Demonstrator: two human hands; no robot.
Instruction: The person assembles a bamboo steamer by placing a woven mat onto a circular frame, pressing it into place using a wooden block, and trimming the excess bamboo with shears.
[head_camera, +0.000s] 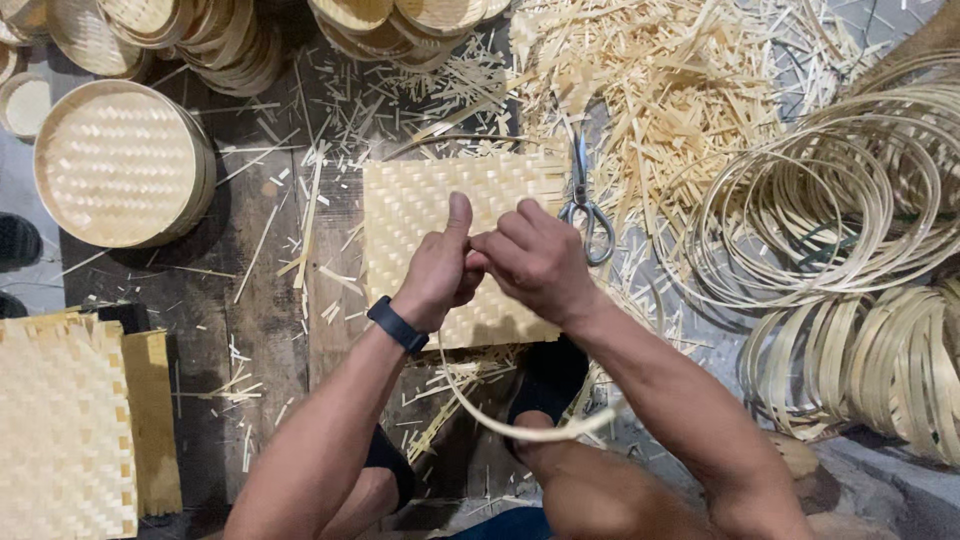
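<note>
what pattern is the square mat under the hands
Pale bamboo square mat in a checkered basket weave, clearest in the head view.

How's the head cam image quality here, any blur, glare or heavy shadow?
Head view: light is soft and even, no glare; the woven mat and scissors are sharp. Left hand and right hand show slight softness. The dark wooden boards and lower edge fall into shadow. The thin strip is faintly blurred.

You get even, soft overhead light, brightest at 1 o'clock on the bamboo shavings (680, 90). Dim floor boards (250, 300) at 9 o'clock. Soft shadows under the forearms. Focus sharp, slight wide-angle bending at the edges.
</note>
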